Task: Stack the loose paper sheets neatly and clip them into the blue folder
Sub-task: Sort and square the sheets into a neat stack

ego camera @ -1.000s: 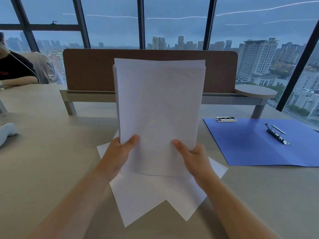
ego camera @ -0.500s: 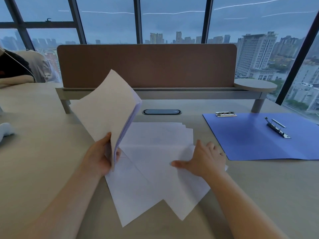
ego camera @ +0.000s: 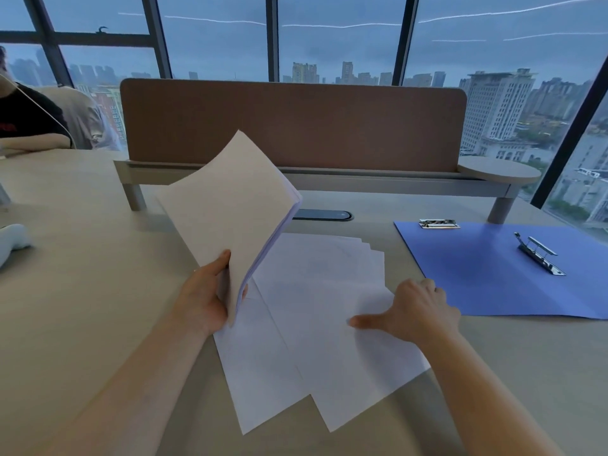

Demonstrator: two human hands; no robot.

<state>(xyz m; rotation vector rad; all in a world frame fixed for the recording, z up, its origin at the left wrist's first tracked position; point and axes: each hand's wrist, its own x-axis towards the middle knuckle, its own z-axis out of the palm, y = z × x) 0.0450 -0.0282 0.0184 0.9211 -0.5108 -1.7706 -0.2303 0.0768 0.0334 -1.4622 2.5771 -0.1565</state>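
Observation:
My left hand [ego camera: 202, 297] grips the lower corner of a gathered stack of white sheets [ego camera: 230, 209], held up off the desk and tilted to the left. Several loose white sheets [ego camera: 316, 307] lie fanned out on the desk under and between my hands. My right hand [ego camera: 416, 311] rests on the right edge of these sheets, thumb stretched left across the paper and fingers bent down at the edge. The open blue folder [ego camera: 487, 278] lies flat at the right, with a metal clip [ego camera: 539, 255] on its inner face and a second metal clip [ego camera: 439, 223] at its far left corner.
A brown divider panel [ego camera: 296, 123] on a grey rail stands across the back of the beige desk [ego camera: 82, 291]. A dark cable grommet [ego camera: 322, 214] sits behind the papers. Another person's arm [ego camera: 29, 139] is at the far left, with a white object [ego camera: 13, 240] near the left edge.
One second ago both hands held the stack upright. My right hand let go and dropped onto the loose sheets; my left hand swung the stack left. Little has moved in the last half second.

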